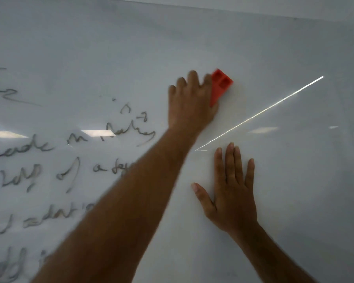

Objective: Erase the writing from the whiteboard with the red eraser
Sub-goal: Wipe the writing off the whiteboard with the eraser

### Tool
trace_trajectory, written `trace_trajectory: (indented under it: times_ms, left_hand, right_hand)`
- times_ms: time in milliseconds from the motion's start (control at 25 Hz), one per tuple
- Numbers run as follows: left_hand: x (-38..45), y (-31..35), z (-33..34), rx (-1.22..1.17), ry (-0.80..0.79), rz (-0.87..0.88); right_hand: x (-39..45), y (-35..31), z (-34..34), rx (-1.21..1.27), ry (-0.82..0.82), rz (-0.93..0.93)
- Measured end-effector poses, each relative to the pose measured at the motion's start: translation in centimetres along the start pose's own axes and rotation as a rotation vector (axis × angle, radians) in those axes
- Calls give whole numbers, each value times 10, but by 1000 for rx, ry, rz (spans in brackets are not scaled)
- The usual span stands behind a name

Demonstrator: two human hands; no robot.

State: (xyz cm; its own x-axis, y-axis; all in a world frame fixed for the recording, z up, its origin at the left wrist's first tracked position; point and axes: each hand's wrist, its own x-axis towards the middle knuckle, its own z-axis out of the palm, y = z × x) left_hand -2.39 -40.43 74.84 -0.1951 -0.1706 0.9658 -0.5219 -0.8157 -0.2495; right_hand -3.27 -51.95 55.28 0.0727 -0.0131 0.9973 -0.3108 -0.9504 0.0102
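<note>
Our left hand (189, 103) has its fingers closed over the red eraser (220, 86), pressed to the whiteboard (274, 48), light and stiff, best gripped by its sides; our right hand (231, 193) lies open-fingered, holding nothing.

Bare whiteboard (294, 58) is lying open from 12 through 4 o'clock of the red eraser (220, 86). At its 6 o'clock the right hand (229, 193) is resting flat, blocking downward travel. Writing (70, 160) is filling 7 to 9 o'clock, partly under the left forearm (131, 201).
</note>
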Motion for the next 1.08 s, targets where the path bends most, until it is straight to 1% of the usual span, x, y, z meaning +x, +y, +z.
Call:
trace_trajectory:
  times_ms: [40,120,280,440,600,680,760,800,840,1000,1080]
  left_hand:
    - [-12,7,2,-6,-12,44]
    - [-25,2,2,-2,-11,70]
    - [-41,-51,-15,17,-10,2]
    - [-64,-131,-40,24,65,-168]
    - [-101,-225,-67,102,114,-454]
    - [-112,-247,-72,112,150,-585]
    - [-110,-244,-69,102,157,-639]
    - [-109,-235,-68,88,149,-612]
    - [-108,-222,-67,72,130,-537]
    - [-129,-148,-54,-13,53,-43]
    - [-142,-117,-49,-29,4,144]
  right_hand:
    - [0,1,0,1,-1,4]
    - [0,1,1,6,6,6]
    - [0,3,1,7,22,-10]
    - [0,2,1,31,44,-4]
    - [-2,-2,0,40,46,21]
    - [-3,-7,0,48,51,58]
    - [-3,-18,0,49,57,113]
    - [-4,-26,0,46,64,143]
    - [-5,-32,1,45,75,168]
    - [-13,-49,2,23,94,186]
    - [-16,-50,1,17,96,171]
